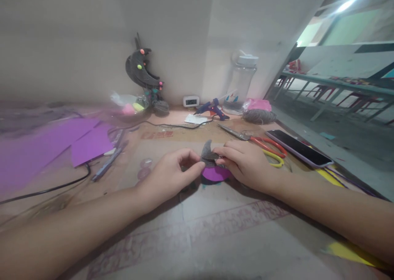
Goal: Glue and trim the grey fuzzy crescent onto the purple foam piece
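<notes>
Between my two hands is a small craft piece with a dark grey pointed top [208,149] and a rounded purple paper part [215,174] below it. My left hand [168,173] pinches its left edge between thumb and forefinger. On the other side, my right hand [248,163] has its fingers closed on the grey part, hiding some of it. Just beyond my right hand lie scissors with orange handles [271,146], and a yellow handle loop [275,160] shows beside them.
At the back stand a blue glue gun [212,108], a small digital clock [191,101], a clear bottle [241,83] and grey yarn [260,116]. A black crescent ornament [138,69] leans by the wall. Purple paper [90,142] lies left, a phone [300,148] right.
</notes>
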{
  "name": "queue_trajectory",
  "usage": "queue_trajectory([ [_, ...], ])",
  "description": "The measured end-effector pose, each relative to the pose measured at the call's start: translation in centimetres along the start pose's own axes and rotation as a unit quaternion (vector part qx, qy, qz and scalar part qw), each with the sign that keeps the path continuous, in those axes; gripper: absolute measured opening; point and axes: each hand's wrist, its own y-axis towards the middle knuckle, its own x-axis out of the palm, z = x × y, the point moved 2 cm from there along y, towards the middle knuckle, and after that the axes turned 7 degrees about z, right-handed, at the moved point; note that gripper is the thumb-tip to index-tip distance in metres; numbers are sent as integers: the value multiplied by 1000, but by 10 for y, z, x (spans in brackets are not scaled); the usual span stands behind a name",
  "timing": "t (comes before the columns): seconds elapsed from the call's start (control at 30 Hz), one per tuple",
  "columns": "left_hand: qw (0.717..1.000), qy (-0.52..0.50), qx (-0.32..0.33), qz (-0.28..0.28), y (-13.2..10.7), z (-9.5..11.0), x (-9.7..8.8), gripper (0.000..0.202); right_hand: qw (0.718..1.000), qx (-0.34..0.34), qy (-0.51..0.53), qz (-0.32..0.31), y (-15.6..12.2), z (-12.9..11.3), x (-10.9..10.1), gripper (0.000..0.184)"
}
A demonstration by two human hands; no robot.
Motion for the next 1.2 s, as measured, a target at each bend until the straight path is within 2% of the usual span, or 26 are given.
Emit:
queue_trajectory([
  [0.13,1000,-4,7,17,2,-1,-2,18,997,50,47,-24,-4,3,0,32],
  [0.27,1000,-25,-8,14,4,-4,-1,20,978,151,141,-15,-6,8,0,28],
  [0.43,998,-49,-27,-28,6,-9,3,20,922,315,227,10,-5,11,4,20],
  [0.53,997,-47,-36,-50,6,-11,4,21,887,389,248,10,-3,12,7,22],
  [0.7,998,-33,-40,-48,6,-10,3,21,833,450,321,4,1,13,11,25],
  [0.77,997,-31,-40,-54,6,-8,3,21,822,457,339,5,1,14,12,26],
  [0.87,996,-27,-42,-69,5,-6,3,19,824,451,343,5,0,14,12,25],
  [0.97,996,-15,-41,-82,5,-5,4,18,841,436,321,1,-1,14,11,26],
  [1.2,995,8,5,-97,5,-3,4,24,875,396,278,-2,0,7,6,24],
])
